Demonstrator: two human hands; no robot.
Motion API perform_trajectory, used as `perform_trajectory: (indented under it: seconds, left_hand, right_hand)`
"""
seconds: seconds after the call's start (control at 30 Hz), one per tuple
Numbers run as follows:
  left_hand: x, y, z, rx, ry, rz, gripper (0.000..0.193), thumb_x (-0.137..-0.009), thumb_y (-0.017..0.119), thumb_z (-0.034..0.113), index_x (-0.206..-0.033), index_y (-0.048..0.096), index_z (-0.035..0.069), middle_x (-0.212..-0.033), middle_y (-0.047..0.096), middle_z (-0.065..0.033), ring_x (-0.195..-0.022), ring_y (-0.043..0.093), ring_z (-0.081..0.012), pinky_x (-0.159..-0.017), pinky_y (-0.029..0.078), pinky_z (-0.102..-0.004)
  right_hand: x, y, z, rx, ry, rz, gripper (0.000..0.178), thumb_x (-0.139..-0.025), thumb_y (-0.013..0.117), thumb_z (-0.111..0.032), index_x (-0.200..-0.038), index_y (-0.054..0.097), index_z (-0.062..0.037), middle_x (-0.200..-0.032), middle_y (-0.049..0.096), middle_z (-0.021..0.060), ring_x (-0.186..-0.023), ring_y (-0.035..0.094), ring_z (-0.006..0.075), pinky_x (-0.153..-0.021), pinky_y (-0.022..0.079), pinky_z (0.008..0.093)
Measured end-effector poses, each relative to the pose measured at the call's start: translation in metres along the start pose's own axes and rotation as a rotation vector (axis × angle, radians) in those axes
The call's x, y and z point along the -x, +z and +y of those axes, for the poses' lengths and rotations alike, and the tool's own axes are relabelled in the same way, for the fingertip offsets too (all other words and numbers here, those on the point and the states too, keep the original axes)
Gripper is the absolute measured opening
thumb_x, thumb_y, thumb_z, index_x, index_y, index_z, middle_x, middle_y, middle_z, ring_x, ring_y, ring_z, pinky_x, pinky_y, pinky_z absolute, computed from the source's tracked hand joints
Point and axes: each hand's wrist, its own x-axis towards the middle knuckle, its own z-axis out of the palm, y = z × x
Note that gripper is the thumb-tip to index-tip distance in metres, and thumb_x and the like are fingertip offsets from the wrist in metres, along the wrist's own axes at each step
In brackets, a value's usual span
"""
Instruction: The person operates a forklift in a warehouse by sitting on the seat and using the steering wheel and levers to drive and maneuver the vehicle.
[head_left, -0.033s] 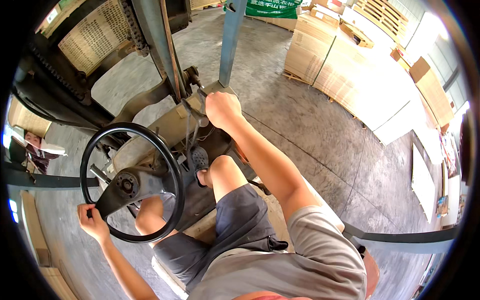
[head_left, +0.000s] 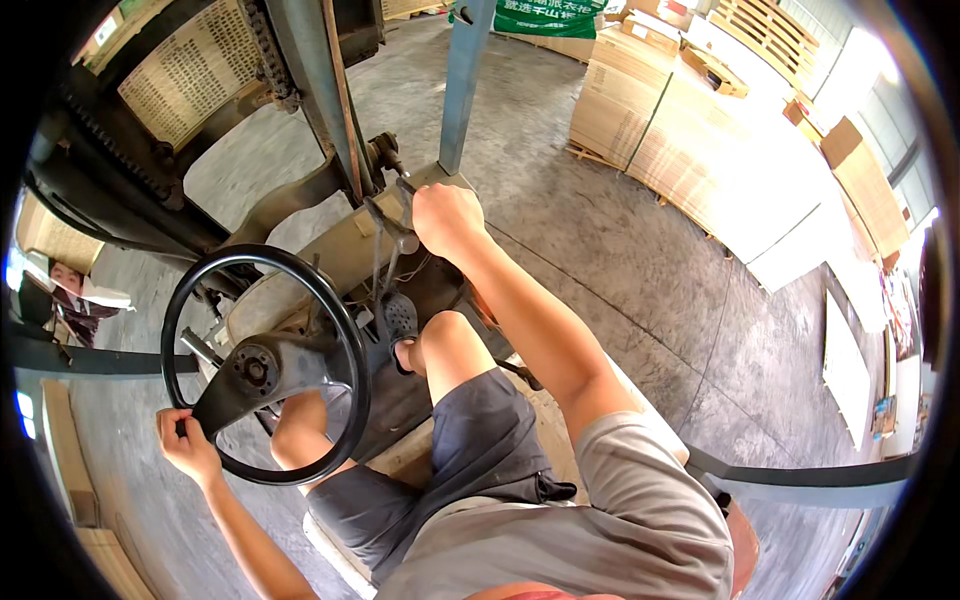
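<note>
I sit at the controls of a forklift. My left hand (head_left: 188, 447) is closed on the lower left of the black steering wheel (head_left: 357, 400), its thumb and fingers pinching around the rim. My right arm reaches forward over my knee. At its end my right hand (head_left: 447, 215) is closed over a control lever (head_left: 404, 190); the fist hides most of its top. Beside that hand a second lever (head_left: 376, 250) rises from the dash panel (head_left: 325, 240). Below the levers my foot, in a dark clog (head_left: 400, 318), rests by the pedal area.
Ahead stands the dark lift mast (head_left: 305, 80) with its chain, and a blue-grey post (head_left: 463, 90). Stacked boards (head_left: 640, 110) on pallets stand to the right on the concrete floor (head_left: 640, 260). At far left is a person (head_left: 75, 300).
</note>
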Motion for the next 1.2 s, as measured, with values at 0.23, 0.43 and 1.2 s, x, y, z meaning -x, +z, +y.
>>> perform_trajectory:
  seconds: [0.23,0.43,1.2]
  left_hand:
    - [-0.038,0.018,0.018,0.02,0.029,0.066,0.006,-0.084,0.06,-0.003,-0.09,0.062,-0.002,-0.086,0.061,-0.013,-0.084,0.06,-0.0307,-0.079,0.048,-0.0399]
    - [-0.029,-0.011,0.063,-0.044,-0.065,0.103,0.008,-0.081,0.061,-0.004,-0.088,0.063,0.0,-0.084,0.06,-0.0141,-0.079,0.059,-0.0334,-0.074,0.048,-0.0397]
    - [-0.04,-0.018,0.12,0.058,-0.054,0.14,0.004,-0.077,0.065,0.0,-0.08,0.064,0.002,-0.081,0.062,-0.0136,-0.076,0.062,-0.036,-0.071,0.051,-0.0415]
  right_hand:
    - [-0.037,-0.02,0.007,0.017,0.001,0.03,0.019,-0.086,0.061,-0.011,-0.087,0.079,-0.0067,-0.093,0.078,0.0149,-0.091,0.075,0.0331,-0.079,0.059,0.0433]
    - [-0.04,-0.036,0.006,0.039,-0.056,-0.079,0.021,-0.085,0.06,-0.014,-0.09,0.079,-0.0053,-0.097,0.077,0.0197,-0.094,0.074,0.0383,-0.081,0.059,0.0488]
    - [-0.046,-0.018,0.025,-0.035,-0.504,0.264,0.035,-0.093,0.059,-0.01,-0.127,0.066,-0.0082,-0.118,0.063,0.0128,-0.085,0.07,0.0378,-0.075,0.057,0.0502]
